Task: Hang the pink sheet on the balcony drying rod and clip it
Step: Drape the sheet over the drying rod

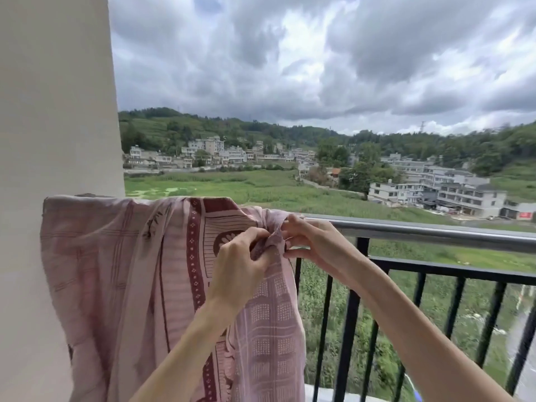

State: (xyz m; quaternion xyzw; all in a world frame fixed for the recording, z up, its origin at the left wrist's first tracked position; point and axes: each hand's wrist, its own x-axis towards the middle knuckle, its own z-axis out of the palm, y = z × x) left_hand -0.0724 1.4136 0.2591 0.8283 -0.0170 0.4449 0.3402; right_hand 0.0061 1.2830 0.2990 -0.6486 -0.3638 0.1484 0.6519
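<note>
At mid-frame, the left hand (240,256) and right hand (313,242) pinch the bunched pink sheet (116,271) draped over the rod (435,232).

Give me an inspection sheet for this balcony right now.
Surface: steel drying rod runs along the top of the black railing.
Job's things: pink sheet draped over the rod beside the wall, bunched at its right edge; no clip seen.
Clutter: nothing seen.
Hands: left hand and right hand both pinch the bunched edge.
Cables: nothing seen.
Surroundings: green field, houses, hills, cloudy sky.
</note>
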